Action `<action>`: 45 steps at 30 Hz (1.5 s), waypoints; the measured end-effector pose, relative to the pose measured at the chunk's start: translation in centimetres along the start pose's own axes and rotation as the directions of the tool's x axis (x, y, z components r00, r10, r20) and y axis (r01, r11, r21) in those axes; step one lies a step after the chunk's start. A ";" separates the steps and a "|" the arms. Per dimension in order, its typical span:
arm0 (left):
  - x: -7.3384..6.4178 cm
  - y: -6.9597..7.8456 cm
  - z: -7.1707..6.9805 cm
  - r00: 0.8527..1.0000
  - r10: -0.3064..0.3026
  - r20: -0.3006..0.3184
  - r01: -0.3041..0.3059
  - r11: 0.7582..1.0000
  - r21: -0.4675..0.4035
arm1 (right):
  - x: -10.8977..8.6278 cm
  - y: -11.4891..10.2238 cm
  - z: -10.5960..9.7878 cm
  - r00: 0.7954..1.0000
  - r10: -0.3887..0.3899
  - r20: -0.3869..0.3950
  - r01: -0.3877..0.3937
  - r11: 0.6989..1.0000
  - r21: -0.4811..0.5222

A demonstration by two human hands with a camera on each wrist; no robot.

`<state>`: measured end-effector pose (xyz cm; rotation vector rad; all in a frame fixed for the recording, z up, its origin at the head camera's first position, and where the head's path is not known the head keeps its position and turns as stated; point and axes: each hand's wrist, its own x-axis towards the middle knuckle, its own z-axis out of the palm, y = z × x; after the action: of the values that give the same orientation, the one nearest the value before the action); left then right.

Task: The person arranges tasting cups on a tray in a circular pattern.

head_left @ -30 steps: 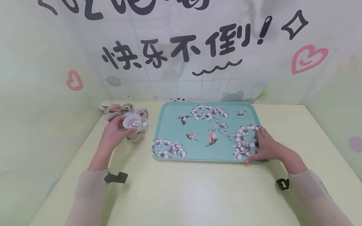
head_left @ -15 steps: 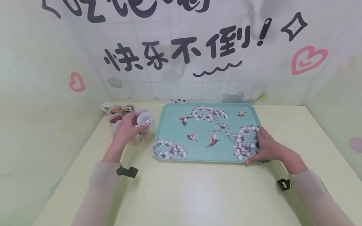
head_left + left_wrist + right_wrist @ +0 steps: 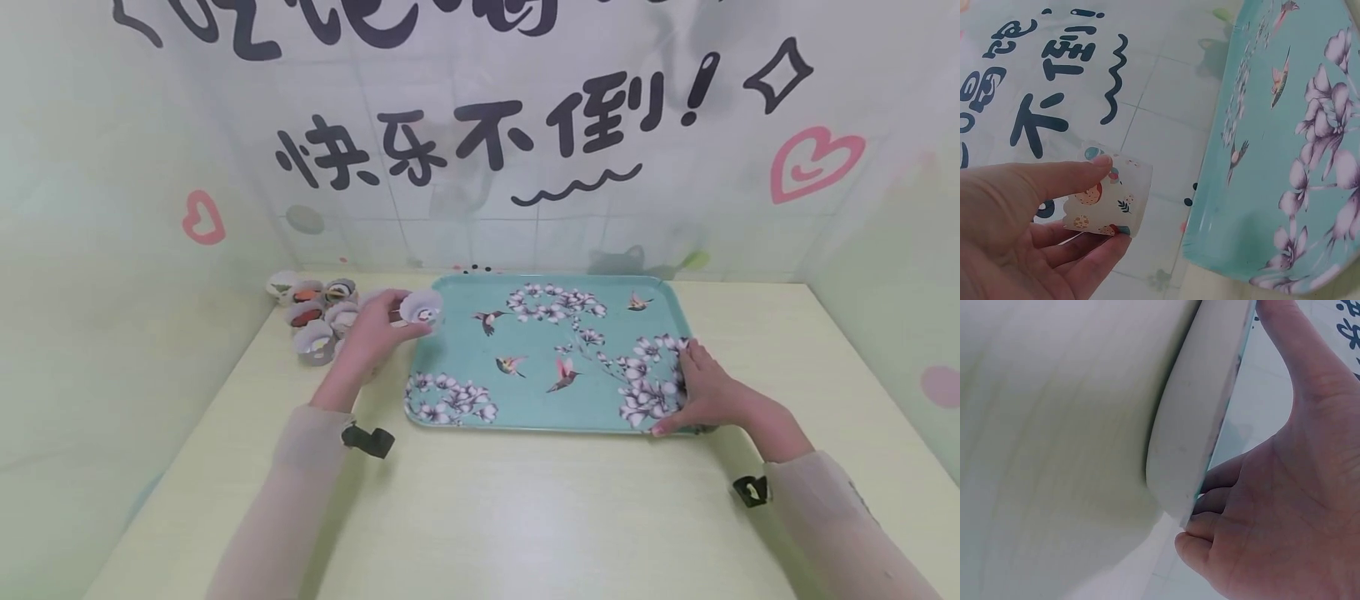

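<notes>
In the head view, my left hand [image 3: 371, 337] pinches a paper cupcake cup [image 3: 422, 312] with a scalloped rim and a small item inside. The cup is over the tray's left edge. Cupcake and leaf prints cover its side [image 3: 1119, 197] in the left wrist view, thumb above and fingers below. My right hand [image 3: 712, 390] rests at the near right corner of a turquoise tray [image 3: 543, 408] printed with birds and blossoms. Its thumb lies by the front rim and its fingers along the right rim. The right wrist view shows the tray's pale outer side [image 3: 1188, 419].
Several similar cups [image 3: 313, 343] with small items in them cluster on the pale table [image 3: 525, 517] left of the tray. Part of the cluster is hidden behind my left hand. A printed backdrop [image 3: 487, 217] stands behind the tray, with side walls at left and right.
My left hand has carried the cupcake cup rightward, from above the cluster to the tray's left edge. More of the cups behind it show now. The right hand stays at the tray corner.
</notes>
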<state>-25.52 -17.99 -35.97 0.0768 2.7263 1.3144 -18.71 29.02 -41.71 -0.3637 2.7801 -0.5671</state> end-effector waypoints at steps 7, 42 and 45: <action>1.0 1.2 1.1 0.999 0.048 0.019 -0.049 0.998 0.026 | 0.0 -0.1 -0.1 1.000 0.007 0.006 -0.007 1.000 0.009; 7.6 7.4 9.4 0.985 0.166 0.050 -0.167 0.986 0.023 | -0.1 0.0 0.2 1.000 0.028 0.008 -0.028 0.999 -0.027; 8.2 7.7 10.2 0.986 0.164 0.040 -0.165 0.986 0.025 | -0.2 -0.3 0.1 1.000 0.030 0.004 -0.030 0.999 -0.029</action>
<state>-32.39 -4.49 -36.96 0.3330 2.7579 1.2997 -18.44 28.79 -41.61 -0.3287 2.7874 -0.5183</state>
